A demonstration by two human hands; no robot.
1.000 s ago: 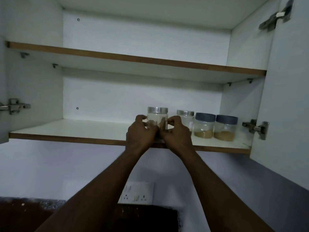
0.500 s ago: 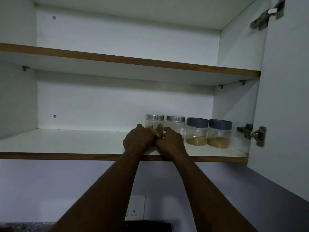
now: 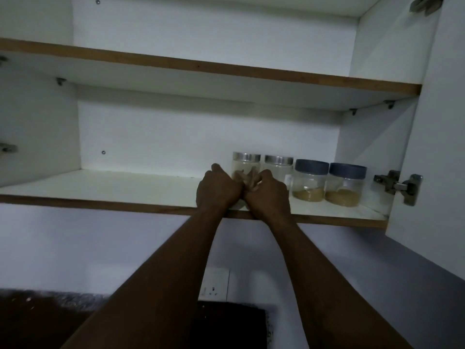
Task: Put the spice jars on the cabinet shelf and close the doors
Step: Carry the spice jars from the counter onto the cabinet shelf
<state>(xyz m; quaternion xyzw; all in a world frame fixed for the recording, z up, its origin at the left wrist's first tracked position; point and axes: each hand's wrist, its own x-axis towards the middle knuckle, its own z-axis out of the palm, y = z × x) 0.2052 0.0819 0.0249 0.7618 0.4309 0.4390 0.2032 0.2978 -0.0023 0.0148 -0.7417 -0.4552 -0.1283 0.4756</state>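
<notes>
Two silver-lidded glass jars stand side by side on the lower cabinet shelf (image 3: pixel 125 187). The left one (image 3: pixel 246 164) is partly hidden by my hands; the right one (image 3: pixel 278 165) stands just behind my right hand. To their right are two blue-lidded jars (image 3: pixel 311 180) (image 3: pixel 346 183) with brown spice at the bottom. My left hand (image 3: pixel 218 188) and my right hand (image 3: pixel 268 196) are pressed together at the shelf's front edge, fingers curled round the lower part of the left silver-lidded jar.
The right cabinet door (image 3: pixel 440 147) hangs open, with its hinge (image 3: pixel 397 185) beside the blue-lidded jars. The upper shelf (image 3: pixel 201 68) runs above. A wall socket (image 3: pixel 215 285) and a dark counter (image 3: pixel 37 318) lie below the cabinet.
The silver-lidded jar has gone from the shelf's front edge back beside the other silver-lidded jar. My hands have sunk lower on it, and the camera has shifted.
</notes>
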